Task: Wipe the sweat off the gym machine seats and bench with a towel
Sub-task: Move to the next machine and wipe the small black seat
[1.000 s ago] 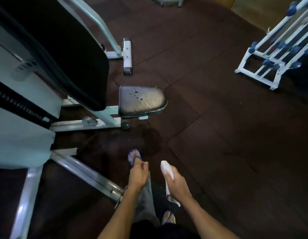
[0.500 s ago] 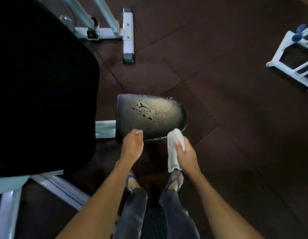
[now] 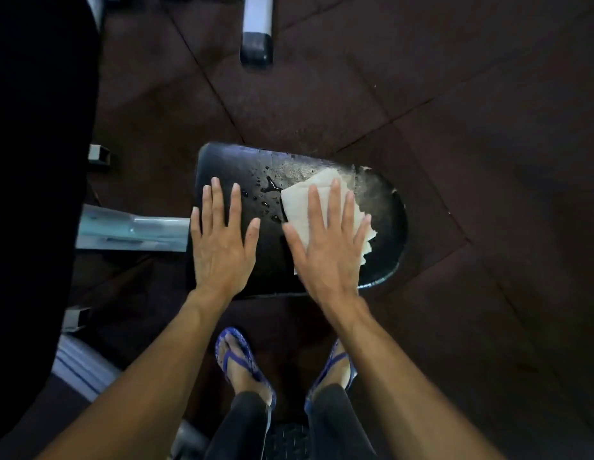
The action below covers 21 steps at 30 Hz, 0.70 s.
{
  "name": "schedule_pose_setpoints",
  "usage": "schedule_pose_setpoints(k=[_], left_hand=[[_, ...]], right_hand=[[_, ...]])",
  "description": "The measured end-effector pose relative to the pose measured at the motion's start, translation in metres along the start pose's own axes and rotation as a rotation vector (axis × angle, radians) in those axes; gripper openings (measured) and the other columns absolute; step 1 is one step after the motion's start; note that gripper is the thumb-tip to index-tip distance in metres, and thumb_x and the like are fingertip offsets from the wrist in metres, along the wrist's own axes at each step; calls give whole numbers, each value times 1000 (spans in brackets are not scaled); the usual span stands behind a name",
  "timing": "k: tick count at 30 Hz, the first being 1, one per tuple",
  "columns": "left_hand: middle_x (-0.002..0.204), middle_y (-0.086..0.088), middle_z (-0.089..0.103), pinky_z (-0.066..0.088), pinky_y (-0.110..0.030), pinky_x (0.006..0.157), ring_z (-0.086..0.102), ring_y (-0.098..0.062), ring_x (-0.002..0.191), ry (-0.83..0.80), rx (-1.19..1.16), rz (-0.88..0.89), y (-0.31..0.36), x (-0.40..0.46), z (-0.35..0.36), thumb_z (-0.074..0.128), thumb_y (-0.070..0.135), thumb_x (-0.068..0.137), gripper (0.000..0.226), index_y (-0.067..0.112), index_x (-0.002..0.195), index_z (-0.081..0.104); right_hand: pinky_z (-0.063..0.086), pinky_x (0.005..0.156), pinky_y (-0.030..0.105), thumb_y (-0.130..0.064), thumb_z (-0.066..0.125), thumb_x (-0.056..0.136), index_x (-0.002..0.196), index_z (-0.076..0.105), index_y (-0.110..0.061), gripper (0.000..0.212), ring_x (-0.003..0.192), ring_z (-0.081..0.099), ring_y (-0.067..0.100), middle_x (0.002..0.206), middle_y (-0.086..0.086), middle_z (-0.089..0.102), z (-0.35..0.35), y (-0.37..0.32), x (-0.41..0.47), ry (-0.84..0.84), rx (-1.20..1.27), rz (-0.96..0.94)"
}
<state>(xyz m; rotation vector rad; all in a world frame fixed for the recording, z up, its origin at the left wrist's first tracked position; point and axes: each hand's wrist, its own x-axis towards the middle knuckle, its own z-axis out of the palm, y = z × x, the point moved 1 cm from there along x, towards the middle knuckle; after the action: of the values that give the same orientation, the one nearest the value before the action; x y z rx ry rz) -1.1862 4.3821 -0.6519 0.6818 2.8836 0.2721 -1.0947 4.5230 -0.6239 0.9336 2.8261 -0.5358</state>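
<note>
The machine's black padded seat (image 3: pixel 242 167) lies below me, with dark droplets of sweat (image 3: pixel 270 187) near its middle. A white folded towel (image 3: pixel 297 200) is spread on the right half of the seat. My right hand (image 3: pixel 325 244) lies flat on the towel with fingers apart, pressing it onto the pad. My left hand (image 3: pixel 222 237) rests flat and empty on the left half of the seat, fingers spread. The towel's near part is hidden under my right palm.
The machine's large black back pad (image 3: pixel 36 161) fills the left side. A pale metal arm (image 3: pixel 133 229) joins it to the seat. A white frame foot with a black end cap (image 3: pixel 256 34) lies on the dark rubber floor beyond. My feet in blue sandals (image 3: pixel 242 363) stand below the seat.
I have leaned in over the seat. My right hand has laid the towel flat on the pad, and my left hand has moved from the seat's near edge onto its surface.
</note>
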Motion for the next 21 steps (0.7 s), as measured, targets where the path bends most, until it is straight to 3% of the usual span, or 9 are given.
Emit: schedule_pose_setpoints(k=[6,10,13,15,17,19,21], left_hand=[[168,-10,8,15,-46,127,7,-24,156,59,16,0,-3,-3,6,25,47,104,62,19,159,17],[168,-9,8,15,-46,127,8,-24,156,53,25,-14,-3,-2,8,24,47,104,61,20,159,17],[168,-8,8,15,-45,126,8,-23,156,52,35,-32,-3,-2,9,24,46,104,61,21,159,17],[168,-7,8,15,-45,126,8,-22,156,56,26,-31,-2,-1,10,24,44,104,60,20,159,17],[168,-7,8,15,-45,127,8,-21,157,56,23,-28,-3,-2,9,25,41,104,59,20,159,18],[168,-7,8,15,-45,127,7,-21,157,50,18,-25,-4,-1,7,26,39,105,58,20,159,18],[168,-7,7,15,-45,127,7,-21,157,46,19,-25,-3,-1,7,27,40,104,59,20,159,17]], right_hand=[[11,124,56,-61,24,102,160,14,-28,67,156,8,30,170,7,4,11,31,-24,59,-83,-53],[16,121,61,-55,30,103,159,21,-27,64,154,16,35,168,10,12,4,40,11,183,-68,178],[15,119,64,-56,28,101,158,28,-25,64,152,16,40,167,12,17,16,-10,60,283,44,369],[10,120,63,-55,28,102,158,26,-26,63,154,11,40,168,11,14,29,-44,63,242,67,264],[12,122,58,-53,29,104,159,23,-27,61,154,12,38,169,9,12,34,-49,34,159,3,26],[19,122,56,-55,30,104,158,26,-29,60,154,17,36,168,7,16,29,-21,-1,94,-65,-189],[26,118,58,-55,34,103,156,32,-29,59,153,21,36,166,9,22,22,22,-28,94,-123,-287]])
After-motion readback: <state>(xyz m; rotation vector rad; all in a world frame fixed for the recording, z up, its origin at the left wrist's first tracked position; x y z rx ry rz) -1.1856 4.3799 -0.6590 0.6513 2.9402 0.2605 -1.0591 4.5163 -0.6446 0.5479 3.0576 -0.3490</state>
